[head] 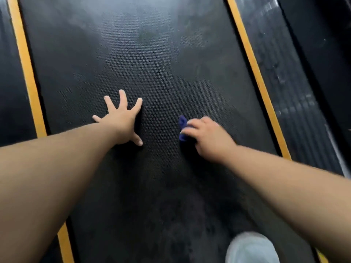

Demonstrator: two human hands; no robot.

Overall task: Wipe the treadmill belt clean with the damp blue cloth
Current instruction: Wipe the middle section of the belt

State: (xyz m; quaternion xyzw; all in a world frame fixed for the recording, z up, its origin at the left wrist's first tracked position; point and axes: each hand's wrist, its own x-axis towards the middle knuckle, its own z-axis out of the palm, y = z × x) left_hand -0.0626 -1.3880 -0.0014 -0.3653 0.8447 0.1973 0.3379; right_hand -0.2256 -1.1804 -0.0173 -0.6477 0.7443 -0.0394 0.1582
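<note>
The black textured treadmill belt (152, 63) fills the middle of the view, with pale dusty patches toward its far end. My left hand (123, 120) lies flat on the belt with its fingers spread, left of centre. To the right, my right hand (207, 136) grips a bunched blue cloth (182, 128) and holds it down on the belt. Only the cloth's left edge shows beyond the fingers; the rest is hidden under the hand. The right hand looks slightly blurred.
Yellow stripes (28, 76) (252, 63) run along both sides of the belt, with black ribbed side rails (284, 88) beyond them. A pale grey shoe (250, 247) stands on the belt at the bottom right.
</note>
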